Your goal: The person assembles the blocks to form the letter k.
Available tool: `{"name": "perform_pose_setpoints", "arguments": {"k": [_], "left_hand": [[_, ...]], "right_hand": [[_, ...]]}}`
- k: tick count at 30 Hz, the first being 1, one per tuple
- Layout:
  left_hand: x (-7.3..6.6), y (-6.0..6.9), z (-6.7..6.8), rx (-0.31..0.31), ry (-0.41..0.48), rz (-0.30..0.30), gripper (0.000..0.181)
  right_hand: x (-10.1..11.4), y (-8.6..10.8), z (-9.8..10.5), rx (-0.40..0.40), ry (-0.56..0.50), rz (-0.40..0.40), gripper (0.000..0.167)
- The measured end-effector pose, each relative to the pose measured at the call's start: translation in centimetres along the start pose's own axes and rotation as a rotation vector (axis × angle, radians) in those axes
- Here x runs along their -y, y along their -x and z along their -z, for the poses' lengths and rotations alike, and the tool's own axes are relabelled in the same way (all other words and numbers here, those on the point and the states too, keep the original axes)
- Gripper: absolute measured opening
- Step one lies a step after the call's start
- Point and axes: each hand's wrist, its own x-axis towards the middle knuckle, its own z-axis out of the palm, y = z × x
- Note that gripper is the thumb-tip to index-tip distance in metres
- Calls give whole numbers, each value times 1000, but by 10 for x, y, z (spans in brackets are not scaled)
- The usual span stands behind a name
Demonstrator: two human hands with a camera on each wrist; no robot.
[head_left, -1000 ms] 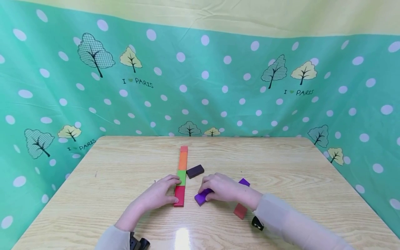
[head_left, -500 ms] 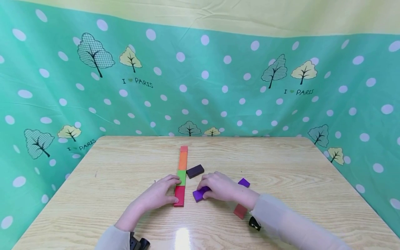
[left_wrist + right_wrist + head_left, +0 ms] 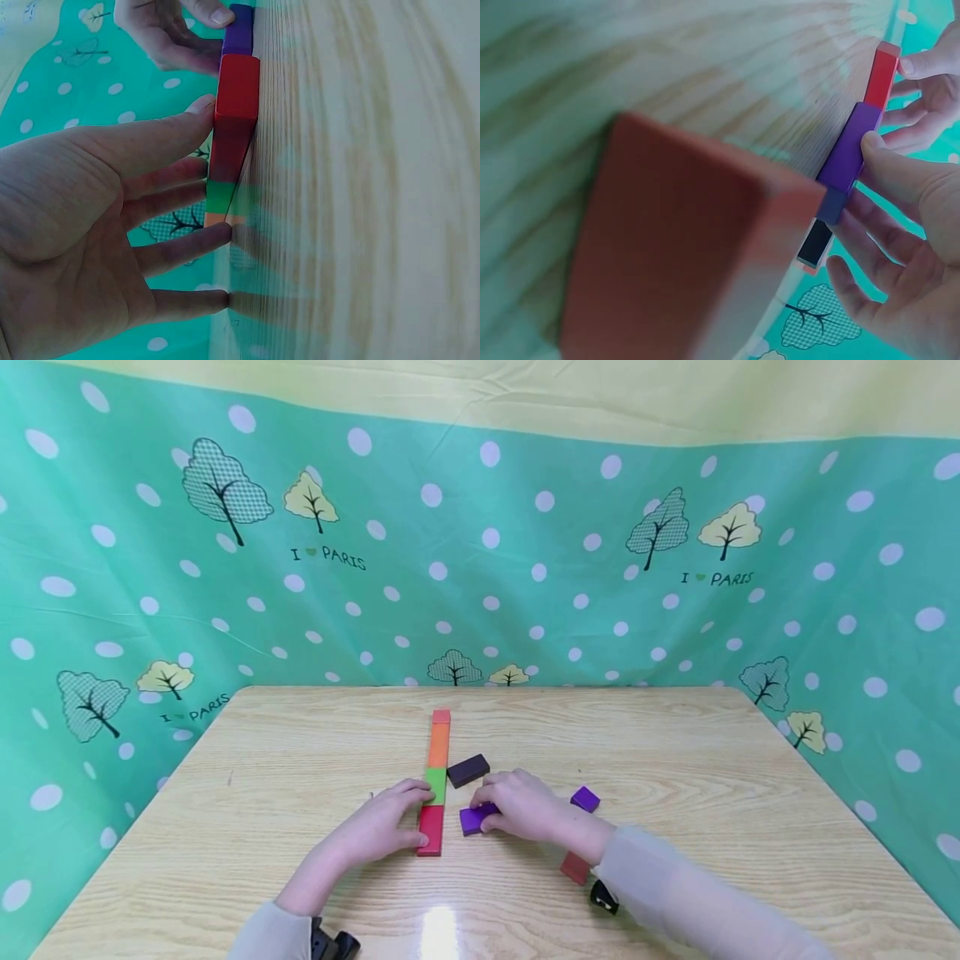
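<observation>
A straight row of blocks lies on the table: a red block (image 3: 431,835) nearest, then a green block (image 3: 437,785), an orange block (image 3: 438,745) and a small pinkish-red block (image 3: 442,717) at the far end. My left hand (image 3: 378,821) rests along the row's left side, thumb at the red block and extended fingers by the green one. To the right of the row, my right hand (image 3: 521,807) pinches a purple block (image 3: 850,154) between thumb and fingers. In the head view this block lies crosswise, apart from the row.
A dark block (image 3: 468,770) lies beside the green and orange blocks. Right of my right hand are another purple block (image 3: 585,799) and a reddish-brown block (image 3: 575,867), partly behind the forearm. A polka-dot curtain (image 3: 390,543) hangs at the table's (image 3: 315,727) back edge.
My right hand has shifted left and slightly away with the purple block, turning it more crosswise toward the row. The left hand has stayed in place.
</observation>
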Motion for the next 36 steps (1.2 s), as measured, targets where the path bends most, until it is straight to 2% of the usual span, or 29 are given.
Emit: {"name": "perform_pose_setpoints", "arguments": {"k": [12,28,36], "left_hand": [[-1,1,1,3,4,-2,55],[2,-1,-1,-2,-7,-6,54],[2,-1,-1,-5,-12,-10,54]], "right_hand": [[4,-4,-3,-15,12,-77,28],[11,-14,-10,-98,80,-158,32],[14,-17,-11,-115,84,-183,33]]}}
